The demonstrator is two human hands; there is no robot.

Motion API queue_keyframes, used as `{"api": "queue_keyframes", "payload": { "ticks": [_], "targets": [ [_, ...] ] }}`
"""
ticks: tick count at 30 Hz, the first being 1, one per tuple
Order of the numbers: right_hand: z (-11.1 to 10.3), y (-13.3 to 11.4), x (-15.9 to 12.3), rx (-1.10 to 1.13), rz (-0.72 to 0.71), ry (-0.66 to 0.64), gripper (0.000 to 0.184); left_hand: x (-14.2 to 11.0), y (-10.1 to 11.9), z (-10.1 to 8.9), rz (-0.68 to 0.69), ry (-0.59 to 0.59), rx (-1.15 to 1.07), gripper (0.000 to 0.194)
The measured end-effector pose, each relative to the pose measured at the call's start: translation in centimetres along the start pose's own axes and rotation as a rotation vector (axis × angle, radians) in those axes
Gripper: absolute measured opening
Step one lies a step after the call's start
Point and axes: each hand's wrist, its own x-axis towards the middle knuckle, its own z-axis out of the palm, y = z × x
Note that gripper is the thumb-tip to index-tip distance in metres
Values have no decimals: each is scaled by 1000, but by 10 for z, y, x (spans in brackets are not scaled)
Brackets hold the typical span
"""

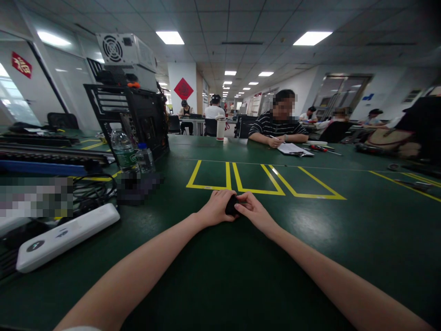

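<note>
Both hands meet at a small black rounded object (231,205), whose exact kind I cannot make out. My left hand (217,208) wraps around its left side, fingers curled over the top and thumb near the front. From the right, my right hand (254,210) pinches its edge with thumb and fingertips. Much of the object is hidden by the fingers. It is at or just above the green table (220,276), just in front of rectangles of yellow tape (262,192).
A white power strip (69,236) and tangled cables lie at left. Behind them stand water bottles (123,147) and an open computer case (144,115) topped by a power supply (126,49). Across the table, a person (279,117) holds a pen over a clipboard (294,149); a white cup (220,128) stands nearby.
</note>
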Motion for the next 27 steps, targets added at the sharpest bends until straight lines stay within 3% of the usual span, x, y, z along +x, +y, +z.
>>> {"api": "queue_keyframes", "payload": {
  "ticks": [5, 10, 16, 22, 27],
  "targets": [
    [-4, 5, 4, -23, 66, 1, 28, 1, -3, 2, -12, -4, 3, 54],
    [-8, 7, 4, 76, 8, -87, 32, 1, -4, 3, -13, 1, 13, 58],
    [-5, 0, 1, 88, 31, -12, 20, 0, -4, 4, -5, 11, 18, 57],
    [-9, 5, 5, 31, 89, -27, 26, 0, -4, 3, -6, -2, 14, 55],
    [-11, 7, 4, 99, 31, -97, 35, 0, -4, 4, -7, 0, 26, 58]
  ]
}}
